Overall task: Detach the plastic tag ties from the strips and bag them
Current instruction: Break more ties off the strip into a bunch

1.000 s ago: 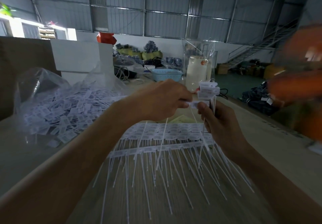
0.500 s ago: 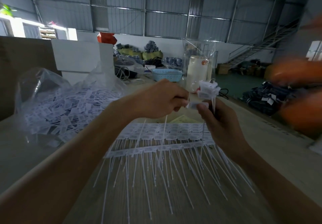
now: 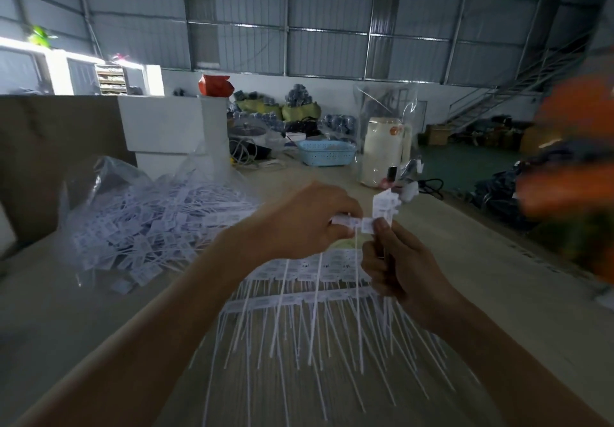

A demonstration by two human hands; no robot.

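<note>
Two hands at frame centre work one tie (image 3: 360, 224): left hand (image 3: 309, 224) pinches its tag end, right hand (image 3: 398, 270) grips a bundle of ties (image 3: 385, 204). Two strips (image 3: 299, 300) lie below on the table (image 3: 498, 293); one bag (image 3: 149, 227), centre left, holds ties beyond counting. Ties look light, thin, springy; likely best pinched at the flat tag.

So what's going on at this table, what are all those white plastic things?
A person is pulling plastic tag ties apart. The left hand pinches one tag tie, the right hand holds a bunch of loose ties. More strips lie on the table; a clear bag at left holds finished ones.
</note>
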